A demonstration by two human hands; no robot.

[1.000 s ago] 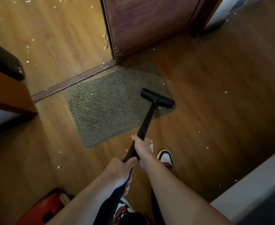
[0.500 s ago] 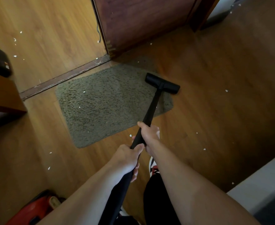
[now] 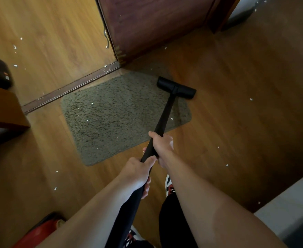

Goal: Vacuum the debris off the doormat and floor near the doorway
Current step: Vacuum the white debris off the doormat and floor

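The wooden floor (image 3: 236, 126) bears a grey-green doormat (image 3: 115, 119) and scattered white debris flecks (image 3: 251, 99).

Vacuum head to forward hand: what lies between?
In the head view, only the black wand runs from the right hand to the vacuum head, over the doormat; one white scrap lies beside the wand.

We see a floor (image 3: 236, 122) of wood-look boards, smooth, with a soft sheen where the light falls. The doormat (image 3: 115, 119) is grey-brown cloth with a shaggy, rough pile, quite matt. The vacuum's wand (image 3: 165, 115) and nozzle (image 3: 176, 87) look to us like black plastic, smooth and matt. We read the door (image 3: 156, 20) as dark reddish wood with a visible grain and a dull finish. The white flecks (image 3: 251, 99) look like paper scraps. The red object (image 3: 39, 233) looks like smooth plastic.
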